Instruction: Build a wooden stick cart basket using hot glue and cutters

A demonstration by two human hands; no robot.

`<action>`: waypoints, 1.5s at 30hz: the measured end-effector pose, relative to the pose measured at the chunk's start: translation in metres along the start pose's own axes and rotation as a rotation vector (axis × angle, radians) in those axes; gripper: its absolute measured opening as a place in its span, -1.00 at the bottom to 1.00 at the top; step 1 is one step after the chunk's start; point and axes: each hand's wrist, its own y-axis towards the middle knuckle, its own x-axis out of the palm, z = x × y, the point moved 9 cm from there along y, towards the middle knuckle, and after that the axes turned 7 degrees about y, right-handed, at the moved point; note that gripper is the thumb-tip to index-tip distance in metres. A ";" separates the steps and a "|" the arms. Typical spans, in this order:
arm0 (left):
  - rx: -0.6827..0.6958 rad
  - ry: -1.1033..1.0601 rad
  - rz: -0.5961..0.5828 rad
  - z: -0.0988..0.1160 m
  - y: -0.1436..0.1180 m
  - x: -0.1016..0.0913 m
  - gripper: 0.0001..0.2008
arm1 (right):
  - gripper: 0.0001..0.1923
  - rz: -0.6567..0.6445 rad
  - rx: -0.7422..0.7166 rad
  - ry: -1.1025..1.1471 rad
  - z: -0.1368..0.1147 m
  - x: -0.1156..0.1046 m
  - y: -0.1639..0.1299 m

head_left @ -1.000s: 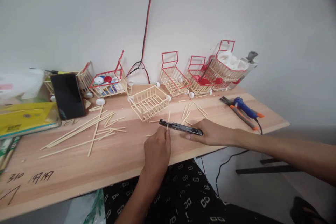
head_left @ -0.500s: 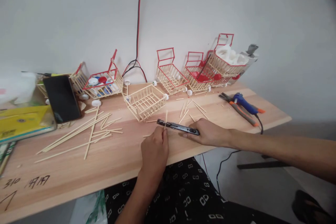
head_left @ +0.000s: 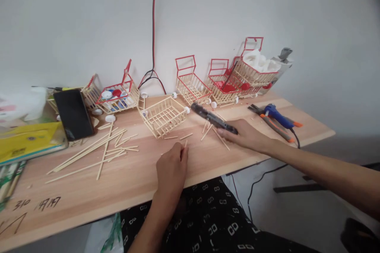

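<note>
My right hand (head_left: pixel 242 134) is closed around a dark utility knife (head_left: pixel 212 118), blurred by motion, its front end pointing up and left over the table. My left hand (head_left: pixel 172 163) is pinched shut near the table's front edge, and the short tip of a thin wooden stick (head_left: pixel 186 143) shows above the fingers. Just behind that hand lies a cut stick piece (head_left: pixel 186 136). Beyond it is a small unpainted stick basket (head_left: pixel 164 116) with white round wheels, tilted on the wooden table (head_left: pixel 142 182). More short sticks (head_left: pixel 221 140) lie below the knife.
Loose sticks (head_left: pixel 89 152) are scattered to the left, near a phone (head_left: pixel 73 114) and a yellow packet (head_left: pixel 32 140). Red-trimmed miniature carts (head_left: pixel 192 89) line the wall. Pliers (head_left: pixel 274 126) and a blue glue gun (head_left: pixel 277 116) with a cord lie at the right.
The knife has moved off the stick, up and to the right, with my right hand. The stick in my left hand now shows a shorter tip, and a cut piece lies behind it.
</note>
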 end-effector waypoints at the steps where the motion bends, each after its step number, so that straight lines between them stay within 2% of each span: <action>1: 0.005 0.029 -0.013 0.002 0.001 0.000 -0.77 | -0.41 0.062 0.008 0.080 0.004 -0.006 0.004; 4: 0.042 0.127 -0.057 0.013 0.009 0.000 -0.77 | -0.42 0.225 -0.024 0.411 0.011 -0.016 0.025; 7: 0.097 0.181 -0.078 0.026 0.020 -0.002 -0.76 | -0.44 0.372 -0.124 0.667 0.009 -0.022 0.051; 11: 0.151 0.259 -0.018 0.036 0.034 -0.010 -0.80 | -0.43 0.513 -0.200 0.858 0.006 -0.021 0.076; 13: 0.174 0.329 -0.035 0.039 0.039 -0.009 -0.79 | -0.44 0.559 -0.226 0.915 0.007 -0.019 0.081; 17: 0.219 0.422 -0.113 0.046 0.043 -0.001 -0.77 | -0.44 0.594 -0.210 0.967 0.018 -0.013 0.080; 21: 0.212 0.414 -0.120 0.048 0.045 0.005 -0.76 | -0.49 0.549 -0.153 0.976 0.029 -0.009 0.078; 24: 0.217 0.283 -0.076 0.046 0.040 0.002 -0.77 | -0.48 0.507 -0.091 0.937 0.033 -0.006 0.077; 26: 0.242 0.099 -0.022 0.041 0.031 -0.007 -0.78 | -0.47 0.491 -0.069 0.891 0.032 -0.005 0.077; 28: 0.270 -0.148 0.030 0.029 0.017 -0.022 -0.80 | -0.48 0.468 -0.069 0.845 0.028 -0.003 0.076; 30: 0.226 -0.408 0.067 0.005 0.006 -0.040 -0.87 | -0.50 0.453 -0.075 0.800 0.026 -0.001 0.075; 32: 0.054 -0.633 0.153 -0.037 0.002 -0.057 -0.93 | -0.51 0.444 -0.085 0.762 0.026 0.001 0.075; 34: -0.135 -0.805 0.282 -0.083 0.006 -0.070 -0.89 | -0.53 0.431 -0.101 0.738 0.026 0.004 0.076; 36: -0.206 -0.933 0.413 -0.116 0.018 -0.078 -0.82 | -0.55 0.408 -0.110 0.715 0.028 0.008 0.079; 37: -0.227 -0.971 0.436 -0.128 0.027 -0.077 -0.81 | -0.56 0.400 -0.111 0.703 0.029 0.010 0.080; 38: -0.233 -0.983 0.395 -0.134 0.039 -0.071 -0.80 | -0.56 0.394 -0.114 0.690 0.030 0.012 0.081; 41: -0.232 -0.986 0.395 -0.145 0.064 -0.060 -0.82 | -0.57 0.397 -0.118 0.660 0.035 0.014 0.083; 45: -0.211 -0.967 0.382 -0.145 0.077 -0.052 -0.87 | -0.57 0.405 -0.091 0.654 0.042 0.015 0.085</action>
